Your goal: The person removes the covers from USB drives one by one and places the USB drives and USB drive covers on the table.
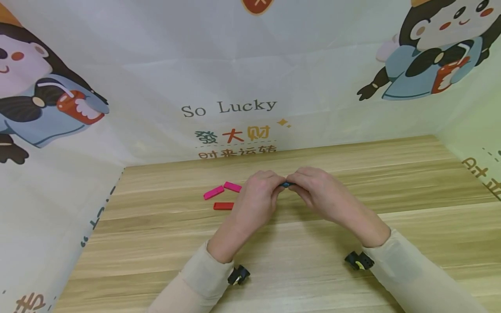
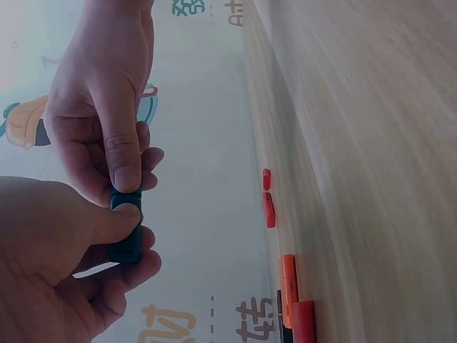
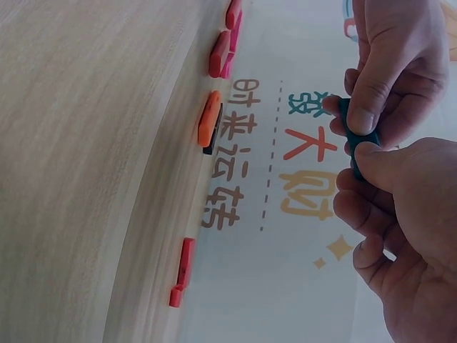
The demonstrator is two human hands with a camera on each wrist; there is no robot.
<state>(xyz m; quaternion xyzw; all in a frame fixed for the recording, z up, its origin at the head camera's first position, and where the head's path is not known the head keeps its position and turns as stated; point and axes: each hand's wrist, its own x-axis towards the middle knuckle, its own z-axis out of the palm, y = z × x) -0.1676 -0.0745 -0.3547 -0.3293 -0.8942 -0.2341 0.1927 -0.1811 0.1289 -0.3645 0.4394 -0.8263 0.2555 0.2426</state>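
Observation:
A small, dark teal, bar-shaped plastic piece (image 1: 285, 184) is held up above the table between both hands. My left hand (image 1: 256, 198) pinches one end with thumb and fingers, while my right hand (image 1: 326, 195) pinches the other. In the left wrist view the near end of the teal bar (image 2: 127, 251) shows below the left thumb, and the two thumbs lie close together along its face. Fingers cover much of the bar in every view.
Left of the hands lie two pink bars (image 1: 213, 192) and a red bar (image 1: 224, 206), partly behind the left hand. Wrist views also show an orange piece (image 3: 211, 120), a black piece (image 3: 212, 145) and two small red pieces (image 3: 186, 261). A printed cloth wall (image 1: 156, 108) bounds the table.

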